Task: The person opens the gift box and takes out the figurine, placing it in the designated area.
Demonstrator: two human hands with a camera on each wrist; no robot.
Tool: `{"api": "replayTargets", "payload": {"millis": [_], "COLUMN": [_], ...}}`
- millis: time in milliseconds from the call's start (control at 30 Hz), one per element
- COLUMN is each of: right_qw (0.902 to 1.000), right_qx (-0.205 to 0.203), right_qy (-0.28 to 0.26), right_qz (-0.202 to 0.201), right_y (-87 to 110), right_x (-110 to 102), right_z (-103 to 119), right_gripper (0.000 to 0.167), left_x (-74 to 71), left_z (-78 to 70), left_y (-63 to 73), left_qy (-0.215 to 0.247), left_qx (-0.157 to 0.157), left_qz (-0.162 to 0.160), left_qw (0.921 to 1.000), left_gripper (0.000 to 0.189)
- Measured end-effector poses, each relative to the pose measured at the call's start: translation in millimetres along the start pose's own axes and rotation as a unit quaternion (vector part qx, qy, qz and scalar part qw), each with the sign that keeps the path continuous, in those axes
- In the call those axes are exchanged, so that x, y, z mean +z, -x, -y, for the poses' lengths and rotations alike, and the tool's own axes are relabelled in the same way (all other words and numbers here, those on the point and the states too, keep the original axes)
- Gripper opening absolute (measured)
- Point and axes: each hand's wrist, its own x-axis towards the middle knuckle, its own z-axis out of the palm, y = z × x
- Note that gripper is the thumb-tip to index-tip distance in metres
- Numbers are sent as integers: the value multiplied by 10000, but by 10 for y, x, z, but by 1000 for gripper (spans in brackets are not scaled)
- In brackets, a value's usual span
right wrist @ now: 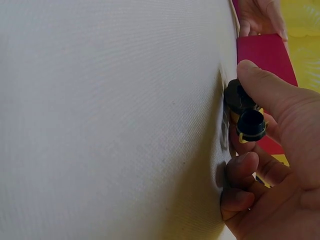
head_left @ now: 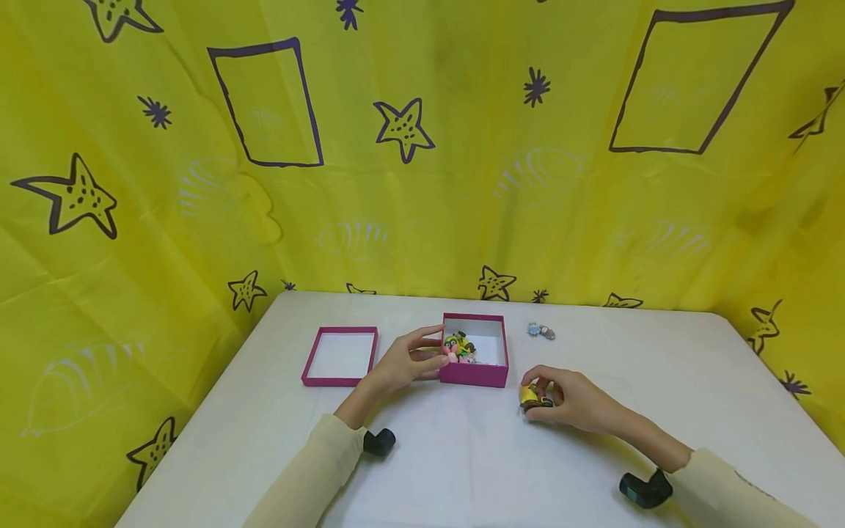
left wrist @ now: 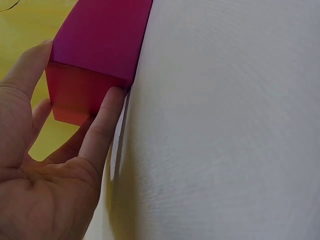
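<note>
An uncovered magenta box [head_left: 474,375] with a white inside stands on the table. My left hand [head_left: 400,361] holds its left end, with the thumb at the front left corner and fingers along the side. The left wrist view shows that hand [left wrist: 55,175] against the box's magenta wall [left wrist: 100,40]. Small colourful toy figures [head_left: 458,346], yellow, green and pink, lie in the box's left part. Right of the box, my right hand [head_left: 573,400] pinches a small yellow-and-black toy figure [head_left: 530,397] low over the table. Its dark round parts [right wrist: 251,125] show beside the thumb; fingers partly hide it.
A shallow magenta lid [head_left: 339,381] lies left of the box, its white inside up. Behind and right of the box sits a small blue-and-grey trinket [head_left: 541,331]. A yellow patterned curtain [head_left: 449,205] borders the white table [head_left: 462,462] at the back and sides.
</note>
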Motion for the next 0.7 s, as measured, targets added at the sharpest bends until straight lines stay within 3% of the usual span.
{"api": "replayTargets", "payload": {"millis": [500,700], "right_qw": [9989,9989], "right_qx": [-21,-44], "right_qy": [0,125], "right_qz": [458,456], "right_y": [6,3], "right_x": [-143,-253], "right_z": [31,90], "right_gripper": [49,50], "left_x": [-8,-5], "left_z": [5,-13], "left_y": [17,27], "left_qy": [-131,-145], "left_qx": [24,3], "left_qz": [-4,3], "left_qw": [9999,9999], "left_gripper": [68,68]}}
